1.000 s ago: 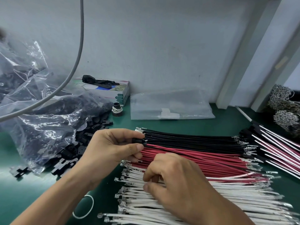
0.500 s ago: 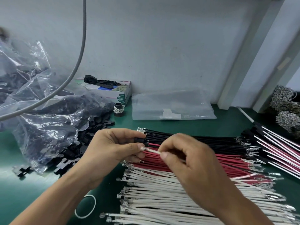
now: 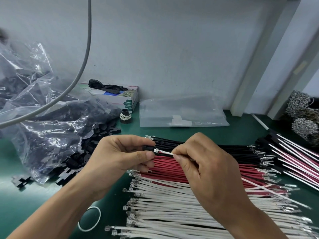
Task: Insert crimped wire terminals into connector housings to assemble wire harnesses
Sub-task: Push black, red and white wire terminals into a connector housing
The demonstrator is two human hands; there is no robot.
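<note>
Green bench mat (image 3: 198, 131) against a pale grey wall.

Left hand (image 3: 120, 156) pinches a small black connector housing (image 3: 148, 148); right hand (image 3: 203, 163) pinches a white wire (image 3: 165, 153), its metal terminal at the housing's mouth. Black, red and white wire rows (image 3: 181, 204) lie at 5 o'clock; a crinkled clear bag of housings (image 3: 51, 131) at 9 o'clock.
</note>
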